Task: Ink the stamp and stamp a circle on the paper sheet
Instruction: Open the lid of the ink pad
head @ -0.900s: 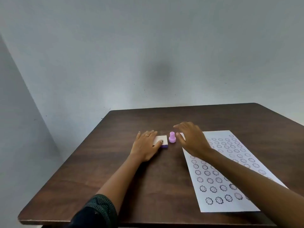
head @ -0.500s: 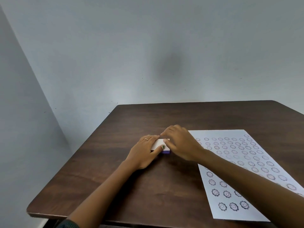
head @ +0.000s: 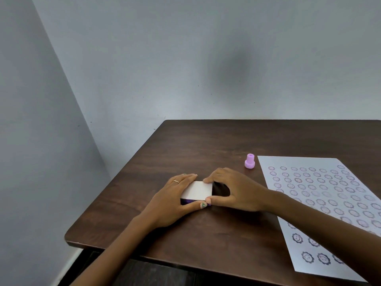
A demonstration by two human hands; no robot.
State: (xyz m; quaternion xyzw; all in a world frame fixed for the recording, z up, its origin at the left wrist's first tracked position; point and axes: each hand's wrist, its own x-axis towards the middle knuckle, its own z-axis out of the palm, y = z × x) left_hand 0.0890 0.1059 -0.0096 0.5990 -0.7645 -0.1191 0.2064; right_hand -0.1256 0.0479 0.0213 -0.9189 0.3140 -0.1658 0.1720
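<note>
Two hands grip the white-lidded ink pad (head: 197,190) on the counter (head: 206,145): left hand (head: 175,200) steadying, right hand (head: 233,191) at the lid's edge. Stamp (head: 249,161) stands upright beyond, nearer the right hand, just beside the paper sheet (head: 321,193).

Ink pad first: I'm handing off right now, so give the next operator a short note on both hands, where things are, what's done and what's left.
Left hand: steadying the ink pad case on the table.
Right hand: fingertips at the white lid's right edge, a dark gap showing there; lid looks partly open.
Stamp: upright on the table, untouched, between the pad and the paper sheet.
Sheet: flat on the right, already covered in rows of prints.
Done: case gripped, lid started.
Left: finish opening, pick up the stamp, ink it, press one circle on the sheet.
</note>
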